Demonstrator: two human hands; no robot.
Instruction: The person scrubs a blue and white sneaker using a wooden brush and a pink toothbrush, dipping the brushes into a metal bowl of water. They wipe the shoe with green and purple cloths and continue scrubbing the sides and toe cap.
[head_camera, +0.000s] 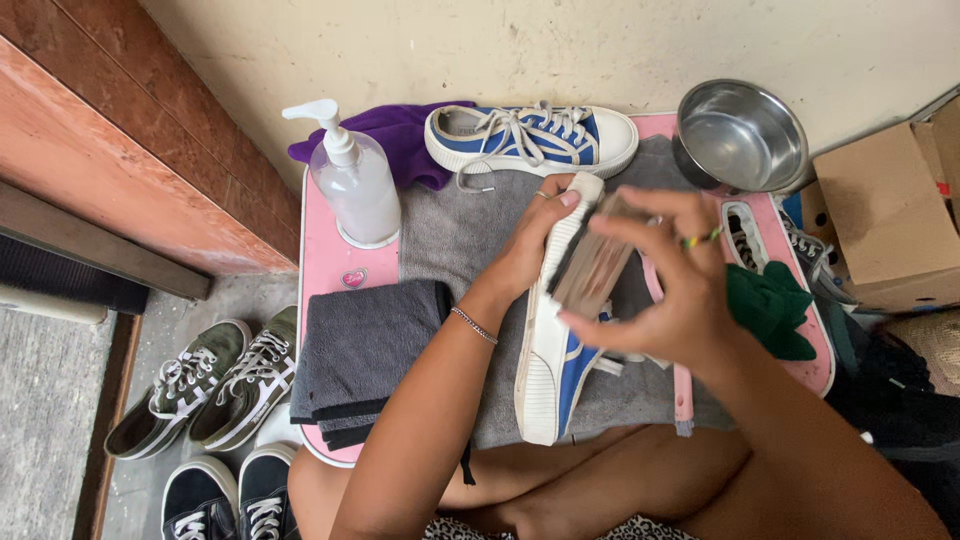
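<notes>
We hold a blue-and-white sneaker on its side over the grey towel that covers the middle of the pink tray table. Our left hand wraps around the shoe near its heel end, fingers curled over the white sole, steadying it. Our right hand is closed around a brush, its bristled face pressed against the sole's edge; the brush is blurred, so we cannot tell its exact make.

By our judgement the scrubbing is in mid-course: the white rubber near the toe looks fairly clean, but we cannot tell how much of the sole has been worked, and the matching sneaker lies apart at the far edge of the tray, laces loose, with nothing to show whether it has been done.

Counting outward: two blue sneakers, one in hand and one set aside. One brush. One clear pump bottle stands on the left of the tray, beside a purple cloth. One folded dark grey towel lies on the near left corner. One steel bowl sits at the far right; we cannot tell what it holds. One green cloth lies right of our hand, partly over another light shoe. A cardboard box stands further right. On the floor to the left we count two olive sneakers and two dark ones.
</notes>
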